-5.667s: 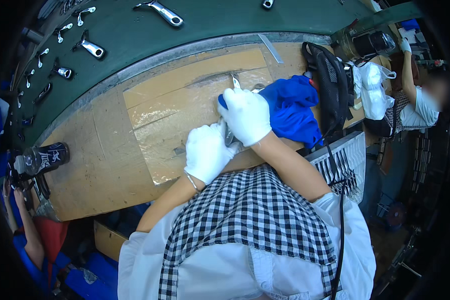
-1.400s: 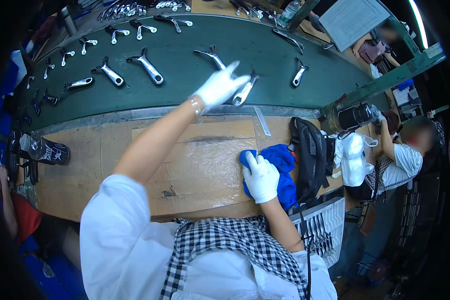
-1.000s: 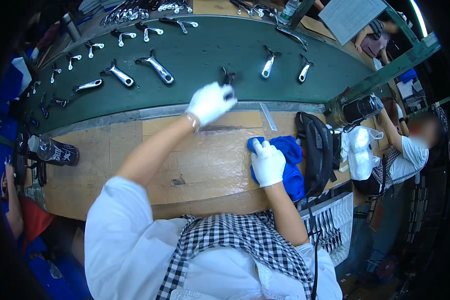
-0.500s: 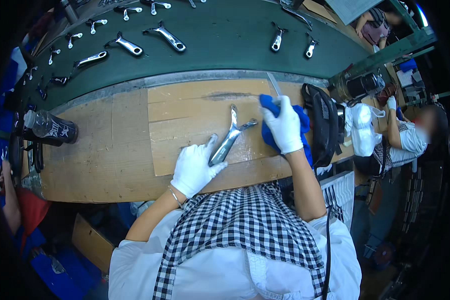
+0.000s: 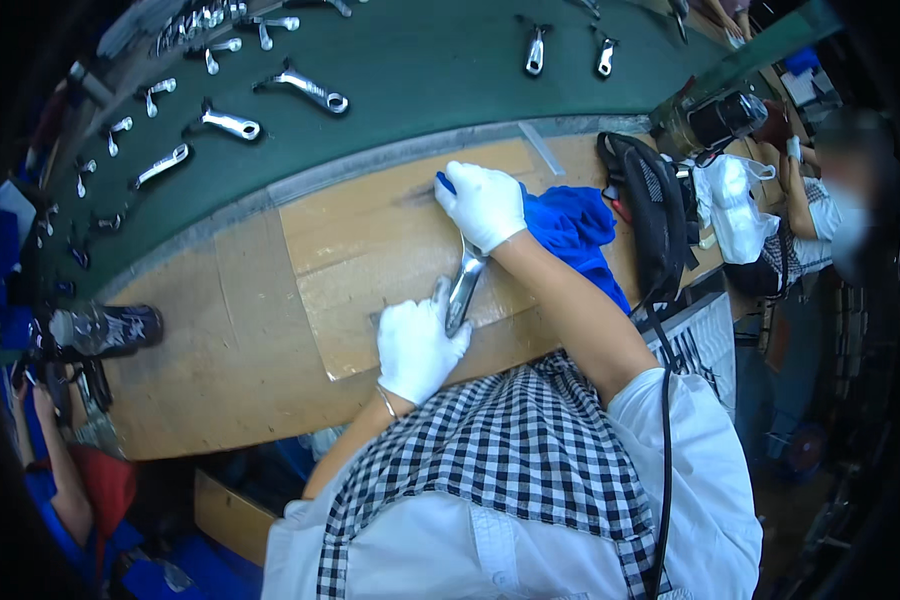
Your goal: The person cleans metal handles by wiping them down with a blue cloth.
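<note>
My left hand (image 5: 417, 350), in a white glove, is closed around the lower end of a shiny silver forked metal part (image 5: 463, 290), which looks like a bicycle crank arm. My right hand (image 5: 485, 207), also gloved in white, covers the part's forked upper end. A blue cloth (image 5: 575, 225) is gripped in the right hand; a bit of it sticks out past the fingers, and the rest trails to the right on the table. The part's covered end is hidden. Beneath both hands lies a cardboard sheet (image 5: 320, 260).
Beyond the table, several similar silver parts (image 5: 313, 90) lie on a green surface (image 5: 420, 75). A thin flat strip (image 5: 542, 150) lies near the far edge. To the right are a black bag (image 5: 642, 215) and a white plastic bag (image 5: 735, 210); a dark bottle (image 5: 110, 330) stands left. Co-workers sit at both sides.
My right hand has moved left with the cloth onto the part's forked end. The thin strip it held now lies on the table. My left hand still grips the part.
</note>
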Tool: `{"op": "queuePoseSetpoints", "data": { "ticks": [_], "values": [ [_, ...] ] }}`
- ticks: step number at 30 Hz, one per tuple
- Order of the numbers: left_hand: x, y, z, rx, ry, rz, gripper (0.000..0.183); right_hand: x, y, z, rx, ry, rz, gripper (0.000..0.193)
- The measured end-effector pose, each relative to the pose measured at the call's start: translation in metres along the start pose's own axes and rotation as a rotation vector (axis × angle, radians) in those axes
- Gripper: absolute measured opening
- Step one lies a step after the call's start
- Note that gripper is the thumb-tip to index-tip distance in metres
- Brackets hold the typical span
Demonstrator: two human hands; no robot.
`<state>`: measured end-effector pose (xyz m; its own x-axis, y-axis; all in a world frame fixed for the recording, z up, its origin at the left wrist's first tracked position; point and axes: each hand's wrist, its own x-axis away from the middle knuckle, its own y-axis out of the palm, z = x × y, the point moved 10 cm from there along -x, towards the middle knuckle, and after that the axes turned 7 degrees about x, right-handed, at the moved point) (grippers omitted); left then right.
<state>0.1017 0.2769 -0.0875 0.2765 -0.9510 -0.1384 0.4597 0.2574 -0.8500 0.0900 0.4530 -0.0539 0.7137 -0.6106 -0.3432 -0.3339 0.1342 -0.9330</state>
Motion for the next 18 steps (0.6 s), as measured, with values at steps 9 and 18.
{"op": "queuePoseSetpoints", "data": {
  "ticks": [9, 18],
  "values": [
    [-0.002, 0.002, -0.006, -0.015, -0.018, 0.003, 0.064, 0.044, -0.020, -0.037, -0.113, -0.135, -0.103, 0.020],
    [-0.005, 0.000, -0.004, -0.014, -0.057, -0.038, 0.057, 0.026, -0.027, 0.054, -0.134, 0.109, 0.184, 0.023]
  ]
}}
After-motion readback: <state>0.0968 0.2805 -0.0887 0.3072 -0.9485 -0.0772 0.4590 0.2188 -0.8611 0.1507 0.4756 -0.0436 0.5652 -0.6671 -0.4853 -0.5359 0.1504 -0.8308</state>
